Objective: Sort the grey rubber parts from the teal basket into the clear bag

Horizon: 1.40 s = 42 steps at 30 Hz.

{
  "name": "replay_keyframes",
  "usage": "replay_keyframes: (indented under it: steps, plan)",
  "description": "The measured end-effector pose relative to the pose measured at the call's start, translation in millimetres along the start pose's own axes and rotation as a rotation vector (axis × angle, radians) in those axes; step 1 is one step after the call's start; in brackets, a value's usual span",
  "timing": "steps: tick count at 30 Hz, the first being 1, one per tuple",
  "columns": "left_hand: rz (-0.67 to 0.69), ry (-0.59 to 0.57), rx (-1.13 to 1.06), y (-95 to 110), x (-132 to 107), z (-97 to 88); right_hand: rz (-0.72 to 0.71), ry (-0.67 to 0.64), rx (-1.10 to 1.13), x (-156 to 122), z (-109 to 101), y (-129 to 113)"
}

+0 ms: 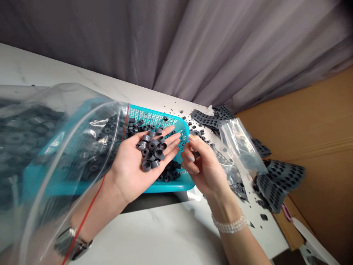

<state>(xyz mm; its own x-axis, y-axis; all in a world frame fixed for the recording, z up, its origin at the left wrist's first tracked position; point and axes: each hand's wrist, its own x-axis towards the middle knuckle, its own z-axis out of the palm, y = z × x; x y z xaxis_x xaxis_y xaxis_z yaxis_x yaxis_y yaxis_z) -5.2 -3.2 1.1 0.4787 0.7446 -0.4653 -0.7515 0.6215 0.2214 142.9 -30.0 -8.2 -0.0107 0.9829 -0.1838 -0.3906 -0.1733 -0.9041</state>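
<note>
My left hand (pixel 138 165) lies palm up over a turquoise plastic basket (pixel 176 184), its fingers stretched out, with a heap of small dark grey rubber rings (pixel 151 151) resting on the palm. More rings lie in the basket under it. A clear zip bag (pixel 55 147) with a red seal line, holding many rings, hangs over my left forearm and blurs the near left. My right hand (pixel 201 165) is just right of the basket's corner, fingers curled together; whether anything is pinched between them is hidden.
Punched dark rubber sheets (pixel 278 180) and loose scraps lie on the white table (pixel 165 235) to the right, with a second clear bag (pixel 239 145) over them. A brown cardboard box (pixel 320 147) stands at the right edge. Grey curtains hang behind.
</note>
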Motion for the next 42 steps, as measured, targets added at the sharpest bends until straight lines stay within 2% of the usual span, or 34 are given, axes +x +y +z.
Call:
replay_keyframes:
  steps: [4,9,12,14,16,22,25,28,33,36,39,42]
  plan:
    - [-0.003,-0.037,-0.015,0,4,-3.6,-0.100,-0.080,-0.251,2,7,0]
    - [0.011,-0.043,-0.019,-1,6,-4.5,-0.375,-0.161,-0.894,6,14,-15]
    - [0.013,-0.047,-0.038,-1,5,-3.6,-0.448,-0.239,-1.107,8,15,-21]
    - [0.014,-0.036,-0.065,-1,6,-3.1,-0.425,-0.247,-1.083,10,13,-20]
    - [0.014,-0.024,-0.088,-2,7,-2.7,-0.353,-0.249,-0.964,14,9,-19]
    - [0.041,0.039,-0.080,-1,6,0.0,0.039,-0.305,-0.294,24,-8,-19]
    - [0.018,0.040,-0.074,-1,4,1.4,0.140,-0.303,-0.117,28,-13,-20]
    - [0.012,0.043,-0.072,-1,3,1.8,0.102,-0.229,-0.136,29,-14,-16]
    - [0.058,0.056,-0.069,-2,2,2.2,-0.094,-0.053,-0.378,27,-11,-8]
    - [0.059,0.064,-0.088,-2,2,3.2,-0.181,-0.001,-0.478,26,-9,-7]
    - [0.060,0.083,-0.106,-2,1,4.6,-0.172,-0.031,-0.374,25,-7,-10]
    - [0.044,0.081,-0.138,-1,-1,5.7,-0.049,-0.074,-0.080,27,-6,-17]
